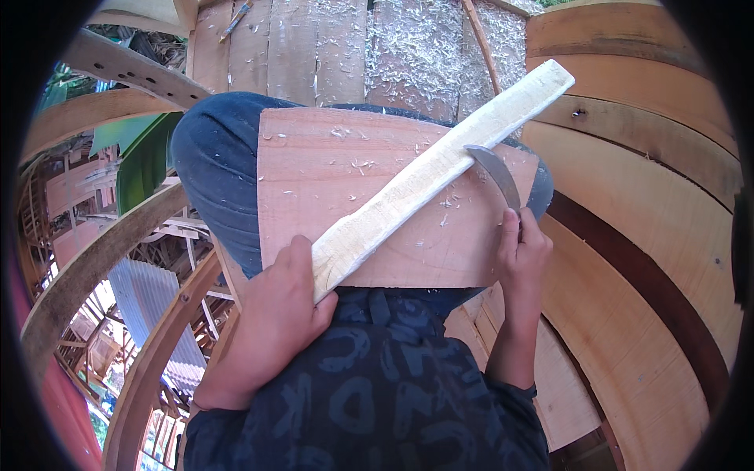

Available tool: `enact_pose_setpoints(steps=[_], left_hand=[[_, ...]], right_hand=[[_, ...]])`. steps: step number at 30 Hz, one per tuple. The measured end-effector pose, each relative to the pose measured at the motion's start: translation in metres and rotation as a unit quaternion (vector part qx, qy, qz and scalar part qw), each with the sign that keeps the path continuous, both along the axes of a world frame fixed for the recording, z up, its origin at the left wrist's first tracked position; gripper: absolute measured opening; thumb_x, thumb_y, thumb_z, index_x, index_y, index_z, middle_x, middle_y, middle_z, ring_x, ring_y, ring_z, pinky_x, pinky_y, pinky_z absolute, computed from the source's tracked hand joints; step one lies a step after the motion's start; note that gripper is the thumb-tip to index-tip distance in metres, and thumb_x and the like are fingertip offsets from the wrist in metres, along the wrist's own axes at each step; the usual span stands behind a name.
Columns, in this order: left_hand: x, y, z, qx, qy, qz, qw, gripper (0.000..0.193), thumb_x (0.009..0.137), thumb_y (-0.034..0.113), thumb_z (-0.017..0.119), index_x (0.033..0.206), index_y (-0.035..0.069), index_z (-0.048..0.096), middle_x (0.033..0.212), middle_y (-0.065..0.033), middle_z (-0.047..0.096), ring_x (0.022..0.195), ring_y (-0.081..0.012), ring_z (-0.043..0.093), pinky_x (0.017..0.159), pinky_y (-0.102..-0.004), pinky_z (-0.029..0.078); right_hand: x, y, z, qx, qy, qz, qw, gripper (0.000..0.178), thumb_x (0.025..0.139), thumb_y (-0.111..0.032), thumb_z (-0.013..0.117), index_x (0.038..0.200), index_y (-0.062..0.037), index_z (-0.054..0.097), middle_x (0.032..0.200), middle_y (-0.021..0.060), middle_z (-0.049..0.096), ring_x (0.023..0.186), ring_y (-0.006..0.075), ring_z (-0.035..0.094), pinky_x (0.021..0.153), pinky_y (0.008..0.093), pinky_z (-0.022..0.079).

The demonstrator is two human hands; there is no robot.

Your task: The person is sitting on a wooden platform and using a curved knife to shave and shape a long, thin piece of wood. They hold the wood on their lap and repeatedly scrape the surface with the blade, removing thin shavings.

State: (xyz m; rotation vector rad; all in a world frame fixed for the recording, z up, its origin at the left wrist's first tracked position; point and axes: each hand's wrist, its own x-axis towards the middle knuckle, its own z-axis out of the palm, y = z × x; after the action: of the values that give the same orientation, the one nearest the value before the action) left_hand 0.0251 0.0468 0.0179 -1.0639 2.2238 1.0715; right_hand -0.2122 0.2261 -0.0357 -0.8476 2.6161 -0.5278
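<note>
A long pale strip of wood lies slantwise across a flat reddish board on my lap. My left hand is closed around the strip's near end, at the board's lower left corner. In my right hand is a curved knife, its handle hidden by my fingers. The blade's tip meets the lower edge of the strip, past its middle; whether it cuts in, I cannot tell. A few thin wood shavings are scattered on the board.
Beyond my crossed legs, many more shavings cover the plank floor. A thin stick and a pen-like object lie there. Plank walling rises on the right; an open wooden railing runs along the left.
</note>
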Motion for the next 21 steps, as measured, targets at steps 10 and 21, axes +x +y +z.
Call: enact_pose_setpoints(steps=[10,21], left_hand=[[-0.004,-0.001,0.002,0.018,-0.020,0.010,1.000,0.045,0.074,0.013,0.067,0.107,-0.001,0.041,0.092,-0.0291,0.058,0.087,-0.0512,0.058,0.075,-0.0537,0.047],[-0.002,-0.005,0.003,0.032,-0.002,0.012,0.999,0.043,0.074,0.013,0.066,0.106,-0.001,0.040,0.090,-0.0292,0.058,0.087,-0.0510,0.058,0.075,-0.0541,0.046]], right_hand=[[0.043,-0.013,0.018,-0.012,-0.092,0.156,0.983,0.029,0.089,-0.026,0.068,0.075,-0.0046,0.053,0.061,0.0148,0.055,0.054,0.0343,0.059,0.048,0.0409,0.044],[0.025,-0.008,-0.003,-0.031,-0.022,0.100,0.994,0.028,0.092,-0.025,0.065,0.077,-0.0031,0.054,0.060,0.0155,0.053,0.052,0.0338,0.055,0.048,0.0403,0.042]])
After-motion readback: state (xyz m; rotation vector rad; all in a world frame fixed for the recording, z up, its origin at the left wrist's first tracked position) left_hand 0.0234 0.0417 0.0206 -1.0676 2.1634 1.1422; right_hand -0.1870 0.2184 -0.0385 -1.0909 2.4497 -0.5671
